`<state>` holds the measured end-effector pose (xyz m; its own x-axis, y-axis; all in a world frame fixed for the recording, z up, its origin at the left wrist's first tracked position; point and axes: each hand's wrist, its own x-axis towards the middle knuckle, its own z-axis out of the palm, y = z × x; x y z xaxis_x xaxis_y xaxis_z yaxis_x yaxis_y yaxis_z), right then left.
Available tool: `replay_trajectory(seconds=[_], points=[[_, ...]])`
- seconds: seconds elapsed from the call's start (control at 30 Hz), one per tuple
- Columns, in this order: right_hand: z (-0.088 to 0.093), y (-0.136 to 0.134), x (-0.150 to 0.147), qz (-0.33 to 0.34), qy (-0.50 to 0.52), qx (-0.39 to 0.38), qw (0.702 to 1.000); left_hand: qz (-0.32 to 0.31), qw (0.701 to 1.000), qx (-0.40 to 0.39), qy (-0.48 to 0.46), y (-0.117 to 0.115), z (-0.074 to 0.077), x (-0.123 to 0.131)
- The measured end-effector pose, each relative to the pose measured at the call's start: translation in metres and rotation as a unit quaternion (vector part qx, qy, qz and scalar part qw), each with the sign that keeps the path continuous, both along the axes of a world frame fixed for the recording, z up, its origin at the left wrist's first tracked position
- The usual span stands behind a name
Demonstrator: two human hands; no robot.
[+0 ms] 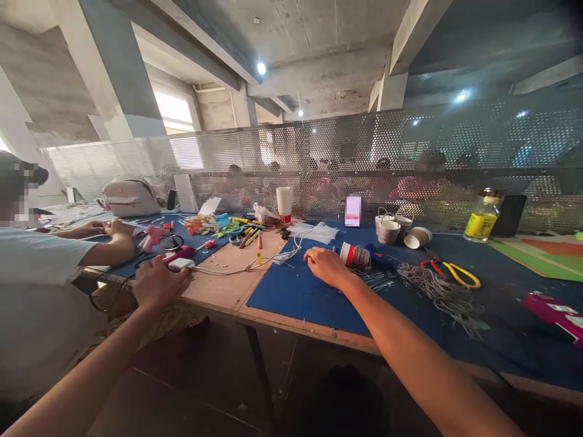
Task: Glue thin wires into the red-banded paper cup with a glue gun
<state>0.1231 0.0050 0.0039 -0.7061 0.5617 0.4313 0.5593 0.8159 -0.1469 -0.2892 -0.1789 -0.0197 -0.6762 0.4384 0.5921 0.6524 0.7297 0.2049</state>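
My left hand [159, 282] reaches over the table edge, its fingers bent around a white charger block [181, 264] with a white cable [223, 272] running off to the right. Just beyond that block lies a dark pink tool [182, 252], partly covered. My right hand [325, 266] is low over the blue mat [277, 288], fingers curled together; whatever they may hold is hidden. Close to its right, a paper cup wrapped in grey-brown cord [357, 256] lies on its side. Thin metal-looking strands [378, 280] are scattered beside my right wrist.
Yellow-and-red-handled scissors [460, 274] lie by loose grey cord [437, 294]. Behind stand wrapped cups [388, 229], a lit phone [353, 211], stacked paper cups [283, 203] and a yellow-labelled bottle [481, 220]. A pink glue gun [553, 311] is at right; a co-worker [40, 291] sits left.
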Motion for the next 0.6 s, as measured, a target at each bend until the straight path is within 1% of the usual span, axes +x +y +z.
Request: replay_trajectory(seconds=[0.1, 0.27, 0.43, 0.5, 0.6], points=[[-0.001, 0.001, -0.001, -0.002, -0.004, -0.004, 1.000, 0.019, 1.000, 0.001, 0.011, -0.003, -0.002, -0.002], [-0.002, 0.000, -0.002, -0.001, -0.008, -0.016, 1.000, 0.011, 0.998, -0.050, -0.023, -0.004, 0.000, -0.011], [-0.003, 0.000, -0.002, 0.002, -0.007, -0.014, 1.000, 0.000, 0.997, -0.054, -0.050, -0.003, 0.000, -0.020], [-0.004, 0.000, -0.003, 0.002, -0.010, -0.013, 1.000, -0.003, 0.996, -0.054, -0.067, -0.004, 0.003, -0.023], [-0.004, 0.001, -0.004, -0.002, -0.017, -0.018, 1.000, -0.011, 0.994, -0.067, -0.088, -0.005, 0.010, -0.026]])
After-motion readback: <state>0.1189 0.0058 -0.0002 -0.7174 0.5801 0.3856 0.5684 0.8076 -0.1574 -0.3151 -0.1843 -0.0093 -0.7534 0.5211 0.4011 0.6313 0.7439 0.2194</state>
